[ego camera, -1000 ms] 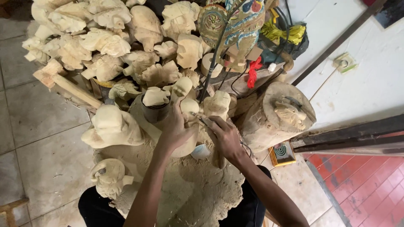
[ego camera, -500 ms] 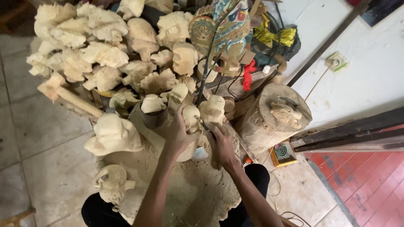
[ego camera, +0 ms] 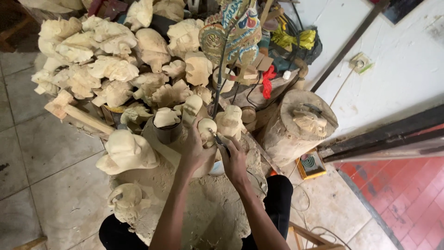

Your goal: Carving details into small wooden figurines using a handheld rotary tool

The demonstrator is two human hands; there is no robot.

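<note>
Carved head (ego camera: pixel 206 132) gripped by left hand (ego camera: pixel 196 153), right hand (ego camera: pixel 233 159) pinching knife (ego camera: pixel 218 141), carvings crowding close.

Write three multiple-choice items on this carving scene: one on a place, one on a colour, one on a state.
1. Where does the tree-stump block stand?
A. to the right of the hands
B. on the left floor tiles
C. behind the person

2. What colour is the tassel hanging in the pile?
A. blue
B. red
C. white

3. What is the left hand doing?
A. lying flat on the floor
B. hanging empty
C. gripping a pale carved head

Answers: 1 A, it stands by the white wall; 2 B, bright red; 3 C, while the right hand holds a thin tool against it.
</note>
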